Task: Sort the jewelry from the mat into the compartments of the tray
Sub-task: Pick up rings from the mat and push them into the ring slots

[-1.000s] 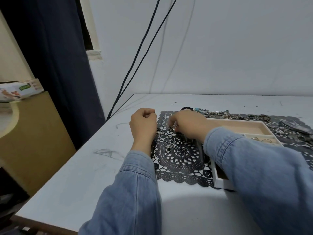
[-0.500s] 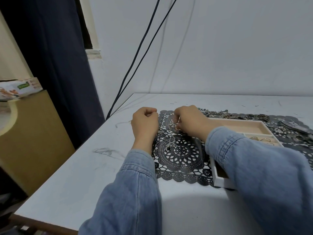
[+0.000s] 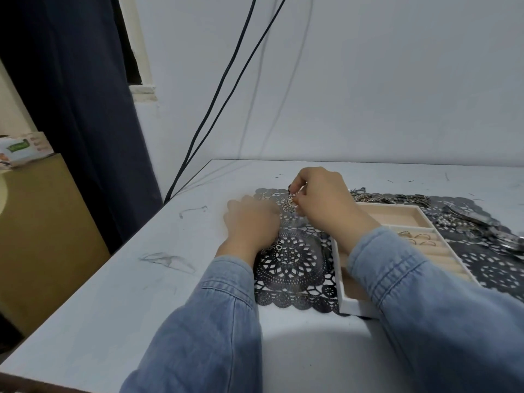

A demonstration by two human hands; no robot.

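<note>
Clearly this is the picking-up step. The right hand (image 3: 320,199) hovers a little above the black lace mat (image 3: 292,268), its thumb and fingertips pinching a small silvery piece (image 3: 291,205) that dangles in linked loops just under the grip (an earring or a pendant, I'd guess, though it is too small to say from where I stand). The left hand (image 3: 252,222) lies low at the mat's left edge, just beside the dangling piece. It is smeared by motion, so I cannot tell whether its fingers are curled or flat, nor whether they touch the piece. A thin bit of chain (image 3: 276,248) lies on the mat close to the left wrist. The white tray (image 3: 353,307) sits on the mat to the right, under the right forearm; its far compartment (image 3: 397,215) looks bare, and the ridged one next to it holds a few rings (image 3: 416,238). A heap of jewelry (image 3: 391,198) runs along the mat's far edge, and more pieces (image 3: 482,226) lie to the right of the tray, so the sorting seems early. Next, I would judge, the piece must come free of the lacework, travel rightward over the tray's rim and be let go into the compartment that suits its kind.
</note>
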